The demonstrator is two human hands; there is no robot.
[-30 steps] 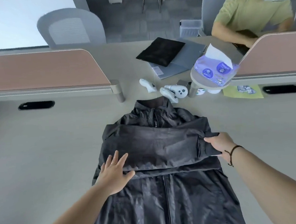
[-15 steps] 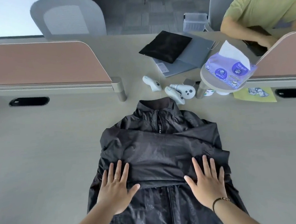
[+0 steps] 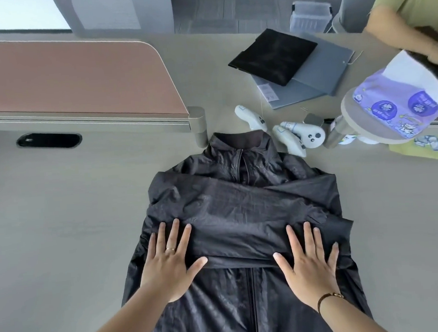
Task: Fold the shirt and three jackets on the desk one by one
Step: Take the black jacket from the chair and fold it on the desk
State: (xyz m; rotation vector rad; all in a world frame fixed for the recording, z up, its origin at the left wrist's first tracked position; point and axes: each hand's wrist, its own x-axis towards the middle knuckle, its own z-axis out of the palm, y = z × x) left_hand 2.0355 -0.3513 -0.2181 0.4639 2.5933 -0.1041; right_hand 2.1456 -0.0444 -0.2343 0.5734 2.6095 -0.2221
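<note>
Dark jacket (image 3: 241, 211) lies under both hands, left (image 3: 168, 265) and right (image 3: 309, 265), pressing flat with fingers spread.

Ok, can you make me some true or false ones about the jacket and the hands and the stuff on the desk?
1. Both hands, left hand and right hand, press flat on the dark jacket. True.
2. The jacket's sleeves hang off the desk. False: they are folded across its chest.
3. White controllers lie beyond the collar. True.
4. The tissue pack lies on the jacket. False: it sits on a raised round stand.
5. The left hand wears a ring. True.
</note>
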